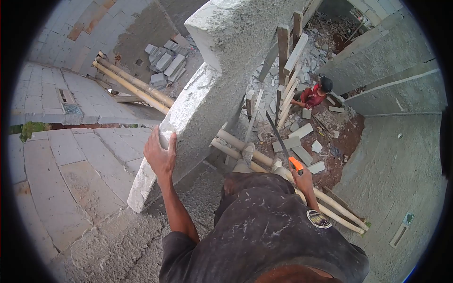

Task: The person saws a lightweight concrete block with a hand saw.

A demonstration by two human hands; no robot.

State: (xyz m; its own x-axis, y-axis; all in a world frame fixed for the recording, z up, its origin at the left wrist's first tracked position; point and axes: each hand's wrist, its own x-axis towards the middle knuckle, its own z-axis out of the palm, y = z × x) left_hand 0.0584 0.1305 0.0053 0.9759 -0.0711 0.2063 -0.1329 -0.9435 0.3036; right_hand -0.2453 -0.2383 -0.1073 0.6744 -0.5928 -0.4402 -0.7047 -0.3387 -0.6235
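My left hand grips the top edge of a rough, stepped wall, with the thumb on the near side and the fingers over the white edge. In my right hand is a hand saw with an orange and black handle. Its long dark blade points up and away, over the rubble below, and touches nothing that I can make out. My feet stand on bamboo poles high above the ground.
Below, a person in a red shirt crouches among broken blocks and upright planks. Block stacks lie beyond the wall. More bamboo poles cross at the left. A plastered wall stands at the right.
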